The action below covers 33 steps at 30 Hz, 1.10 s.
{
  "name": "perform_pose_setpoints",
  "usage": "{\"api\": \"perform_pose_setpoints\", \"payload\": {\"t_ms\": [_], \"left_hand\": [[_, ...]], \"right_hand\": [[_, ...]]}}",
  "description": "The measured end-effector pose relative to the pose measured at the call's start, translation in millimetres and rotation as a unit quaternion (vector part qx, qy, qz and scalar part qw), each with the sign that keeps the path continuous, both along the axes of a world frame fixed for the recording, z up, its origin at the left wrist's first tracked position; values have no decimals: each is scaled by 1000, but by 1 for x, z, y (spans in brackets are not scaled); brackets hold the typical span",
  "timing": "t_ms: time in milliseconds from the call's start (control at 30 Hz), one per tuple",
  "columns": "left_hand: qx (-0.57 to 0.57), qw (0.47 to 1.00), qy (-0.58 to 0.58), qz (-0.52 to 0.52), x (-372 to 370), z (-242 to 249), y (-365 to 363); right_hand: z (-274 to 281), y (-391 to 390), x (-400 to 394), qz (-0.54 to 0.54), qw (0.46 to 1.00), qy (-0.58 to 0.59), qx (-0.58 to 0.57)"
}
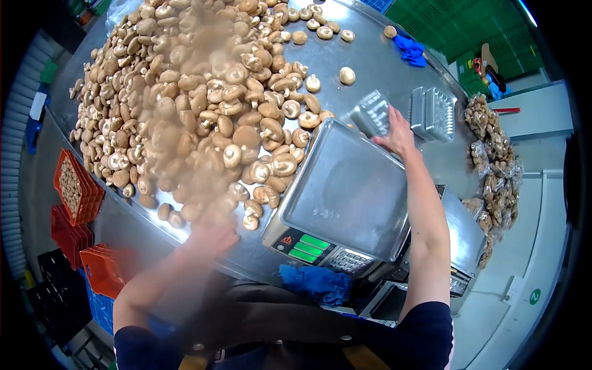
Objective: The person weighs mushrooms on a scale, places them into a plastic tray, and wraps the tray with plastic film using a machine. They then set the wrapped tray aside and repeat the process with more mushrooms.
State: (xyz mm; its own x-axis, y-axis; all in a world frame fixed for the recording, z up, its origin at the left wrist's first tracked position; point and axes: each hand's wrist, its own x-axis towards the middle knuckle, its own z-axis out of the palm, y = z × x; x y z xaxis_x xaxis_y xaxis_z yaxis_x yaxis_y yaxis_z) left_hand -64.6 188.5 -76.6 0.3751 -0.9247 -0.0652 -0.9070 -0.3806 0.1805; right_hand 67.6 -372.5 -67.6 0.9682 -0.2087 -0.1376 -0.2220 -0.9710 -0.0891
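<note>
A large heap of brown mushrooms (pixel 191 92) covers the left and middle of the steel table. My left hand (pixel 213 233) is at the heap's near edge, smeared by motion, and its fingers cannot be made out. Beyond the weighing scale (pixel 345 185), my right hand (pixel 398 132) grips the edge of a clear plastic punnet (pixel 370 112). The punnet is tilted and slightly blurred, with nothing visible in it. Just right of that hand stand stacked clear punnets (pixel 433 114). The scale's metal pan holds nothing, and its green displays face me.
Bagged mushrooms (pixel 496 166) line the table's right side. A blue glove (pixel 411 50) lies at the far edge, and crumpled blue plastic (pixel 316 283) sits below the scale. Red crates (pixel 77 188) stand at the left, green crates (pixel 456 31) at the back. Blurry smudges cover part of the view.
</note>
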Motion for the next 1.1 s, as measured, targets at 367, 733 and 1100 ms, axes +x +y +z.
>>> {"api": "perform_pose_setpoints", "payload": {"t_ms": [367,733,1100], "left_hand": [[31,998,-56,-12,10,-1,20],[-156,981,29,117,-21,25,18],[-186,447,781,395,-52,73,22]], "right_hand": [[26,53,46,11,998,-53,26],[144,128,-11,58,915,-228,327],[55,305,-231,-170,304,425,835]]}}
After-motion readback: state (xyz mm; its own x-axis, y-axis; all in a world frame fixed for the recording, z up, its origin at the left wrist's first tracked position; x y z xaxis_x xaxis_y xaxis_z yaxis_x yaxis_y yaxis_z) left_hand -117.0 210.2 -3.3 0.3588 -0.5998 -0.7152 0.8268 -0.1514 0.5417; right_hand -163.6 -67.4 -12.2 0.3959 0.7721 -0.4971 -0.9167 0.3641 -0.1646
